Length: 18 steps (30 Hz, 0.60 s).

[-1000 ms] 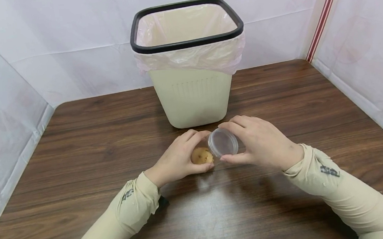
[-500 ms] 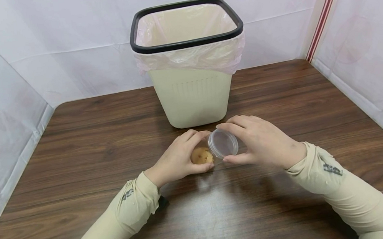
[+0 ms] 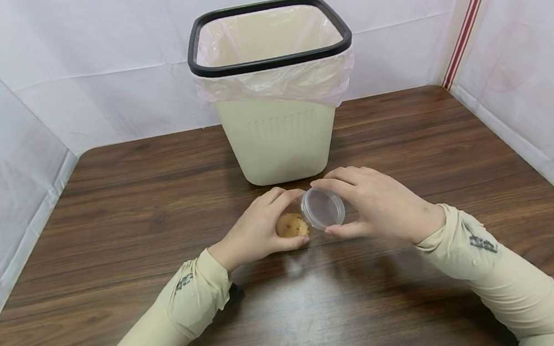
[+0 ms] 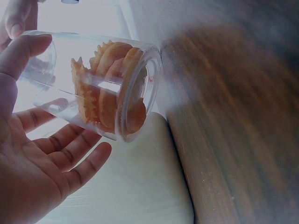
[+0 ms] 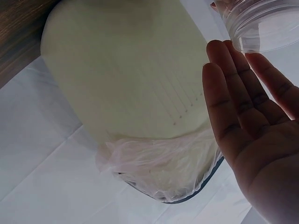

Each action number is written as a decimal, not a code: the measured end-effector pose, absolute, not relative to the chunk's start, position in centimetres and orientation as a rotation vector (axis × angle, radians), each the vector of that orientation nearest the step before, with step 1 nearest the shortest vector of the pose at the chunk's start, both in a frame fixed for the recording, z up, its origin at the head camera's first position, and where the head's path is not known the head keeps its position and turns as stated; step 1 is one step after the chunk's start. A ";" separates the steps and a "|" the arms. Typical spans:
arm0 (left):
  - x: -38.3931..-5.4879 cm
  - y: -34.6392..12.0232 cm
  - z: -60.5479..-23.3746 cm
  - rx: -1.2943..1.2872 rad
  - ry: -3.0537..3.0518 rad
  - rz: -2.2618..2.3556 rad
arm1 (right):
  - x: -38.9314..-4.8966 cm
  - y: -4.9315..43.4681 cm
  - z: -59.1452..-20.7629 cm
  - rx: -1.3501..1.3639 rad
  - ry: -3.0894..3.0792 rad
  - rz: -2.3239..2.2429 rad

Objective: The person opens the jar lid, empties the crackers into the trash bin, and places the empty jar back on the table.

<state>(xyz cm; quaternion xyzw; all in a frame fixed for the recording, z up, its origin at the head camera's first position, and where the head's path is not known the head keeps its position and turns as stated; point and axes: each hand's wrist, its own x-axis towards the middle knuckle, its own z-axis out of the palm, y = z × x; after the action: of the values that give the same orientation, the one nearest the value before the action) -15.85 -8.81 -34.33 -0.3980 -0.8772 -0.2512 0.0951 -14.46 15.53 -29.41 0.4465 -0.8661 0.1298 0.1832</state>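
My left hand (image 3: 257, 230) holds a clear plastic jar (image 4: 65, 84) between thumb and fingers. Orange-yellow biscuits (image 4: 110, 88) with jagged edges lie stacked at its bottom end, and in the head view a yellow biscuit (image 3: 292, 225) shows within that grip. At the jar's mouth, my right hand (image 3: 372, 205) pinches a round clear lid (image 3: 323, 208) by its edge, thumb at the near side and index finger at the far side. The lid is tilted, its face toward the head camera. In the right wrist view the other right fingers (image 5: 224, 93) are stretched out below the lid.
A cream bin (image 3: 281, 139) with a black rim (image 3: 271, 65) and a pinkish liner bag (image 3: 278, 83) stands just behind both hands on the brown wooden table (image 3: 160, 206). White sheeting (image 3: 111, 61) encloses the table's back and sides.
My right index fingertip has slid slightly left along the lid's edge and the thumb slightly right, with the right wrist shifting a little. The left hand and the bin stay put.
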 end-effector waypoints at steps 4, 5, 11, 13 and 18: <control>-15.8 -8.8 -34.3 -1.181 -2.605 -0.749 | -14.5 15.5 -29.4 1.264 -2.453 0.368; -15.8 -8.8 -34.3 -1.180 -2.607 -0.750 | -14.5 15.5 -29.4 1.266 -2.453 0.369; -15.8 -8.8 -34.3 -1.179 -2.609 -0.754 | -14.6 15.6 -29.4 1.292 -2.422 0.376; -15.8 -8.8 -34.3 -1.184 -2.603 -0.758 | -14.6 15.6 -29.4 1.305 -2.410 0.378; -15.9 -8.8 -34.3 -1.199 -2.586 -0.761 | -14.7 15.7 -29.4 1.329 -2.393 0.386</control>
<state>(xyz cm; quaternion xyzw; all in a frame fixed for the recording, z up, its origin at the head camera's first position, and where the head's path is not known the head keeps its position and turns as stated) -15.90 -8.81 -34.34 -0.4045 -0.8726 -0.2566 0.0957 -14.70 15.67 -29.42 0.4722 -0.8503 0.1371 0.1876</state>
